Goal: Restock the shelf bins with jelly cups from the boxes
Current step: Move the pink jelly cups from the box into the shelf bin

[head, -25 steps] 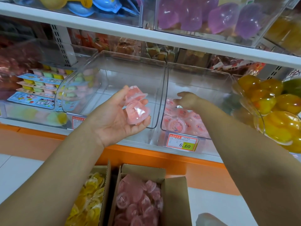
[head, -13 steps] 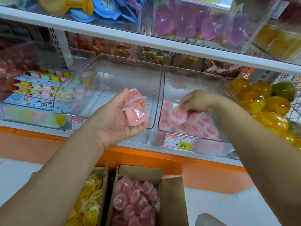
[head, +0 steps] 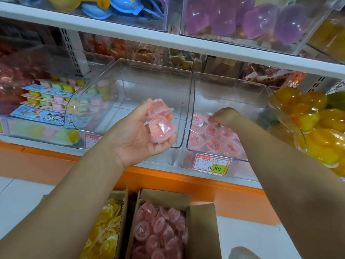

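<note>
My left hand [head: 138, 139] is held palm up in front of an empty clear bin [head: 153, 81] and holds two pink jelly cups [head: 161, 126] on its curled fingers. My right hand [head: 225, 116] reaches into the clear bin to the right [head: 233, 90]. Its fingers curl down and pinch a pink jelly cup [head: 210, 119] at the back of the pile of pink cups [head: 214, 143] there. Below on the floor, an open cardboard box [head: 202, 225] holds several more pink cups [head: 160, 232].
A second box with yellow jelly cups [head: 106, 232] stands left of the pink one. A price tag [head: 212, 166] hangs on the right bin. A bin of yellow jellies [head: 317, 131] is at the far right, stacked trays [head: 48, 98] at the left, purple jellies [head: 242, 19] above.
My right hand, which held a pink cup over the pile, has gone lower and further back into the right bin. My left hand still holds its two cups in about the same place.
</note>
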A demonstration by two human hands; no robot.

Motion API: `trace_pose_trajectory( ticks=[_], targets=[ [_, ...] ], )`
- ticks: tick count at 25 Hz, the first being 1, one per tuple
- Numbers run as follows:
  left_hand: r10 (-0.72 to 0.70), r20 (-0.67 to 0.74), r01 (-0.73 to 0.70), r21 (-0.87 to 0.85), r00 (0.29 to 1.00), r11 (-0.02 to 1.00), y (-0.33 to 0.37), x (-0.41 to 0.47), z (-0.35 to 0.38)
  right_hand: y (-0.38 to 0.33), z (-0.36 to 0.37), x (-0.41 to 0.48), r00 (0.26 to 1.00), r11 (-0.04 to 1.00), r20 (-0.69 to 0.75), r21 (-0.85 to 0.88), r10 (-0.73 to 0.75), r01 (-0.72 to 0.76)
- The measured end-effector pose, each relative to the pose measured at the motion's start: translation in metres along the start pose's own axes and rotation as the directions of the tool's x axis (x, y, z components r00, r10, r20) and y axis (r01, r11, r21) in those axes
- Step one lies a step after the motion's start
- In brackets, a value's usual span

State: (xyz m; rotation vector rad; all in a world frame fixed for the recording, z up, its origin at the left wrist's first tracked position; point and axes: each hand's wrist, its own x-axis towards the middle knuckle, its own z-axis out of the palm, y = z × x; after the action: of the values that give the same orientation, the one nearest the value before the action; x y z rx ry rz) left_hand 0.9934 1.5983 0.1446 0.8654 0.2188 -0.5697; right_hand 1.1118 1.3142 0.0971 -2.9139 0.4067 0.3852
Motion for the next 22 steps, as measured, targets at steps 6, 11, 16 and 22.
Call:
trace_pose_trajectory(
  ticks=[6,11,16,22],
  targets=[
    [0.0,0.011,0.0,0.012,1.0,1.0,-0.001,0.0,0.0,-0.013,0.002,-0.029,0.972,0.978,0.114,-0.003,-0.206,0.208],
    [0.007,0.01,-0.007,0.017,1.0,1.0,-0.002,-0.001,0.001,-0.029,0.025,-0.035,0.948,0.963,0.241,-0.122,-0.206,0.24],
    [0.008,0.008,-0.008,0.012,1.0,1.0,-0.002,-0.002,0.003,-0.022,0.017,-0.041,0.966,0.964,0.15,0.192,-0.212,0.182],
    [0.0,0.015,0.0,0.019,1.0,1.0,-0.003,-0.006,0.008,0.009,-0.026,-0.072,0.97,0.742,-0.136,0.625,-0.201,0.241]
  ],
)
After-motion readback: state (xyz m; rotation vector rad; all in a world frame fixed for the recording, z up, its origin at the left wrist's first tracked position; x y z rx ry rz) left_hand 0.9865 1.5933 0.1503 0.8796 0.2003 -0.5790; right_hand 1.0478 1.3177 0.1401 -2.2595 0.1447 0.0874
